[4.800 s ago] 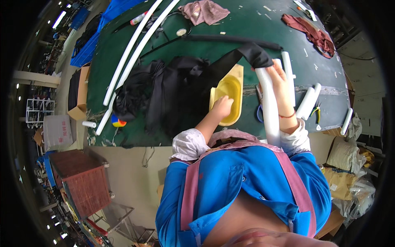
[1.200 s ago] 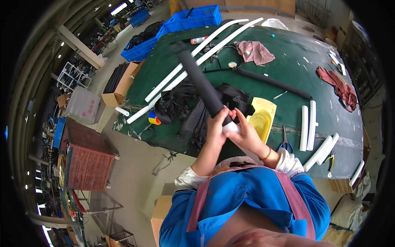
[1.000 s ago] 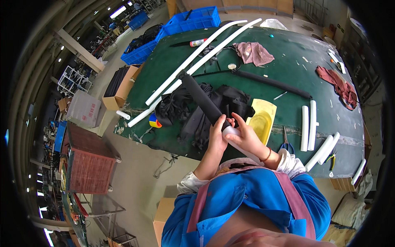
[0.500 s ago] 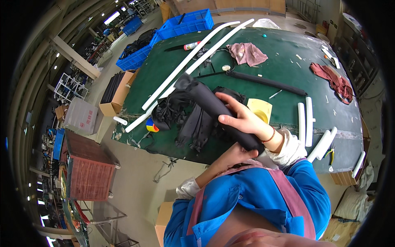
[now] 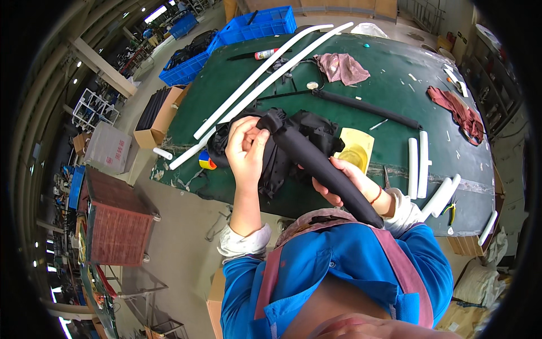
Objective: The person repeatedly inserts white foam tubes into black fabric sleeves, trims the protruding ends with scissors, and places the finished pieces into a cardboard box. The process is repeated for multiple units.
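Note:
A long tube covered in black fabric slants across in front of my chest, its lower right end near my apron. My left hand pinches the loose gathered cloth at the tube's far left end. Lower down, my right hand is wrapped around the tube from beneath, with part of its fingers hidden behind it. Behind the tube lies a heap of crumpled black fabric on the green table. A roll with yellow, blue and red colours sits by the heap's left side.
Two long white foam tubes lie across the table's left; shorter white tubes rest at right. A yellow pad, a thin black-covered tube and pinkish cloths lie beyond. Blue crates stand past the far left edge.
My left hand has moved from the tube's near end up to its far left end and pinches the cloth there. My right hand has shifted from on top of the tube to beneath it.

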The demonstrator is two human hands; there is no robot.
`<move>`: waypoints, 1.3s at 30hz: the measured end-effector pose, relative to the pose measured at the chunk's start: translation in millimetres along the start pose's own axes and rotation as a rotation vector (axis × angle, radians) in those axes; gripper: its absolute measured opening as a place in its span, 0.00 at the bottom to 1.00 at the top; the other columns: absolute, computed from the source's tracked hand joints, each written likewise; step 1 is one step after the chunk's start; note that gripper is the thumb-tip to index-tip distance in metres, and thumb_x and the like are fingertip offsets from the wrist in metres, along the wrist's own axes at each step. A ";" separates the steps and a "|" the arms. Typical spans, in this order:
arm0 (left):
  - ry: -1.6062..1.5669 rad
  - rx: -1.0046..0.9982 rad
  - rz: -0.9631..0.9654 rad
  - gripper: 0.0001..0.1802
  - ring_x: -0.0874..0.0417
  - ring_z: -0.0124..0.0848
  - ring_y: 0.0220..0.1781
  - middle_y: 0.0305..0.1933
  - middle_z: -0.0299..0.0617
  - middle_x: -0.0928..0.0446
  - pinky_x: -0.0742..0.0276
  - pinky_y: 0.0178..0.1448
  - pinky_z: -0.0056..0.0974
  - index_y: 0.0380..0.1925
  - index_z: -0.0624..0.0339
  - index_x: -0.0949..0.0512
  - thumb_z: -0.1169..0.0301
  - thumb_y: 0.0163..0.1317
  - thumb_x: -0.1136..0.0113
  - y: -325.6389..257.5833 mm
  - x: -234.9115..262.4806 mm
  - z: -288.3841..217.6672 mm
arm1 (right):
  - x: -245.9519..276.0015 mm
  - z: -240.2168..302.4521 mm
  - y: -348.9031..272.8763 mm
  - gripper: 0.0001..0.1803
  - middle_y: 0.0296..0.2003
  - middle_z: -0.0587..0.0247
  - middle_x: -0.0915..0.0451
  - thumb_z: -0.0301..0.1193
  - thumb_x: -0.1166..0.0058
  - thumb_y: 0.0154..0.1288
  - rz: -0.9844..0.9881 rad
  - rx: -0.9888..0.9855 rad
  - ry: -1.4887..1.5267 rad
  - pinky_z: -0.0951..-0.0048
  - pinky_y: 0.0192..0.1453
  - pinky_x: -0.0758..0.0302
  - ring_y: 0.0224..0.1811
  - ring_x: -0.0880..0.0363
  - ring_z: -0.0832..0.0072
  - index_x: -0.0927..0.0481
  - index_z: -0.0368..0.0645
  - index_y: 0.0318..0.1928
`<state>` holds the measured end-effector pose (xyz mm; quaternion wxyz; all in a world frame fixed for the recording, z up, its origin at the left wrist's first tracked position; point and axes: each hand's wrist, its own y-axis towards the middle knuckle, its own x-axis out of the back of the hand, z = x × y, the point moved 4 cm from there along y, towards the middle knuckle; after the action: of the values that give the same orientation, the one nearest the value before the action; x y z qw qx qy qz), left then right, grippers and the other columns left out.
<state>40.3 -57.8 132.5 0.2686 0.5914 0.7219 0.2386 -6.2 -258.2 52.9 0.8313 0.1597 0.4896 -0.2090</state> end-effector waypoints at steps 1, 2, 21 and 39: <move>0.036 -0.054 0.003 0.11 0.27 0.20 0.34 0.46 0.41 0.25 0.29 0.39 0.24 0.37 0.69 0.24 0.85 0.53 0.38 -1.6 1.0 -3.5 | -0.7 -0.5 0.3 0.35 0.30 0.55 0.26 0.52 0.63 0.71 0.008 0.002 -0.017 0.76 0.19 0.26 0.18 0.25 0.72 0.48 0.42 0.68; 0.070 -0.109 0.008 0.10 0.27 0.20 0.34 0.47 0.42 0.25 0.29 0.39 0.24 0.36 0.69 0.24 0.85 0.53 0.38 -3.4 1.7 -6.9 | -1.4 0.1 0.6 0.35 0.30 0.55 0.26 0.52 0.63 0.71 0.014 0.008 -0.033 0.76 0.19 0.26 0.18 0.24 0.71 0.48 0.42 0.68; -0.403 0.581 0.260 0.11 0.28 0.21 0.18 0.25 0.35 0.25 0.34 0.21 0.25 0.43 0.66 0.23 0.70 0.68 0.48 -44.5 -6.8 35.6 | -13.1 31.4 68.9 0.14 0.39 0.57 0.20 0.33 0.56 0.73 -0.078 0.411 -0.371 0.74 0.44 0.23 0.37 0.18 0.71 0.29 0.37 0.51; -0.588 0.735 0.279 0.09 0.28 0.18 0.28 0.32 0.31 0.23 0.33 0.34 0.23 0.41 0.60 0.22 0.72 0.60 0.41 -57.6 -3.0 43.6 | -5.6 26.2 61.7 0.11 0.32 0.69 0.23 0.24 0.41 0.56 -0.023 0.231 -0.151 0.85 0.31 0.31 0.27 0.27 0.86 0.26 0.40 0.40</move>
<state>28.2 -70.4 62.4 0.1998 0.7804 0.5660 -0.1754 42.0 -216.2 73.9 0.8393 0.2328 0.4002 -0.2850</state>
